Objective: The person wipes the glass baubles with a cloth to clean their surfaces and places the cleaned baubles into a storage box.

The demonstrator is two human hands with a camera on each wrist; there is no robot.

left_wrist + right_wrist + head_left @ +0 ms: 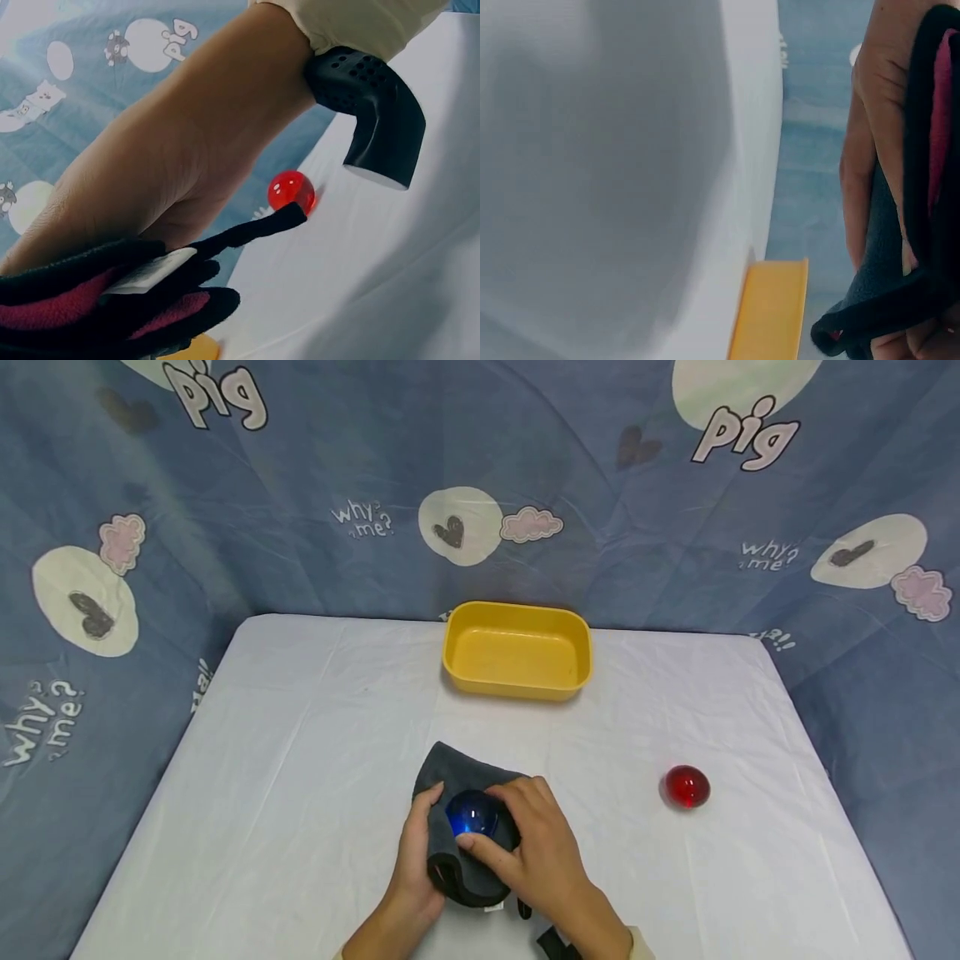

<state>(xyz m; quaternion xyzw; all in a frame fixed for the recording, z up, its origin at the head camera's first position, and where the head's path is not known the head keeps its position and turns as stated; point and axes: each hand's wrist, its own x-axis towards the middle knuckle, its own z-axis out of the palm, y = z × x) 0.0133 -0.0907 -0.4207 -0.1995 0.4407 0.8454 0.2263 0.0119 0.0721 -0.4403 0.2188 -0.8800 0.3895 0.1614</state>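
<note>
In the head view, a dark grey cloth (465, 768) with black edging lies folded between my hands. My left hand (412, 852) grips it from the left side, thumb up along its front. A glossy blue ball (472, 812) rests against the cloth. My right hand (536, 847) holds the ball between thumb and fingers; part of the ball is hidden by them. The wrist views show the cloth's pink lining (56, 304), and a white label (150, 271) and black strap (255, 229) appear in the left wrist view.
A red ball (686, 787) sits on the white tabletop to the right. At the back edge stands a yellow tray (517, 687). A blue patterned curtain (480, 443) surrounds the table on the back and sides. A black wrist device (557, 943) is by the right forearm.
</note>
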